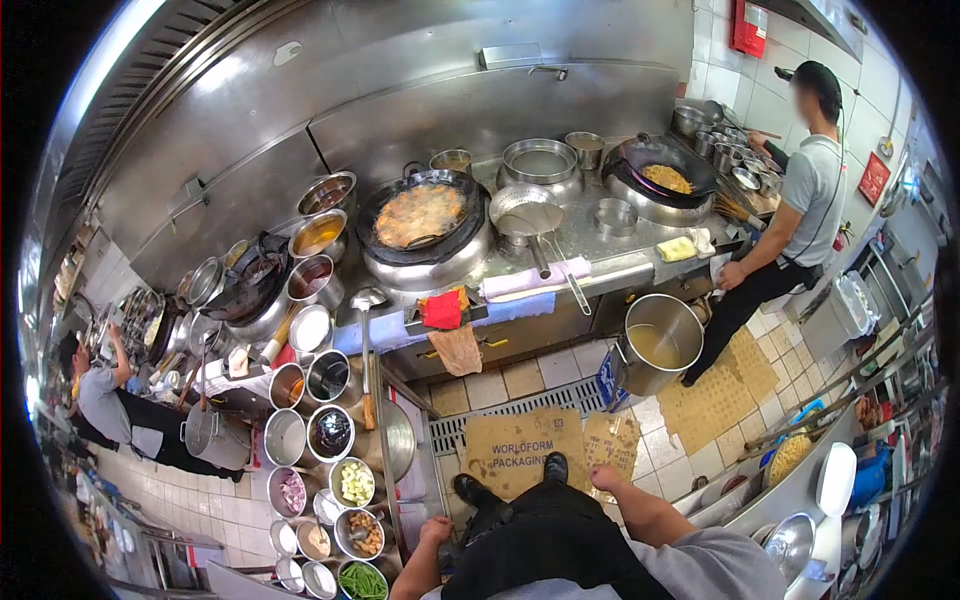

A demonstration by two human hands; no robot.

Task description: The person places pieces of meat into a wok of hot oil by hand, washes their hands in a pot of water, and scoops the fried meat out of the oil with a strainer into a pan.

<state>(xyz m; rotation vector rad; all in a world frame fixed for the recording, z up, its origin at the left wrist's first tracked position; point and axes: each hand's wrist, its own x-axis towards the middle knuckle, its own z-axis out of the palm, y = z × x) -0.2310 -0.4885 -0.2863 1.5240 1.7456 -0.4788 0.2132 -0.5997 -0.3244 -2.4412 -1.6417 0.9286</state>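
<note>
My left hand (pixel 436 530) hangs beside my hip, fingers curled in a loose fist with nothing visible in it. It is nearest to the rack of steel pots, where a pot of brown chunks (pixel 360 533) and a pot of cut pale green vegetable (pixel 352 482) stand. On my other side, my right hand (pixel 605 478) is lowered and curled too, with nothing showing in it, above the flattened cardboard (pixel 525 450) on the floor. Ahead, a wok (pixel 420 212) holds bubbling oil with food frying. A perforated strainer (pixel 525 218) rests on a pan at the counter, right of that wok.
A large stockpot (pixel 660 345) with cloudy liquid stands at front right. A co-worker (pixel 808 170) is at the right wok (pixel 660 180), which holds noodle-like food. Another person (pixel 105 400) works at far left. A ladle (pixel 367 330) leans by the sauce pots; a floor drain (pixel 450 435) crosses ahead.
</note>
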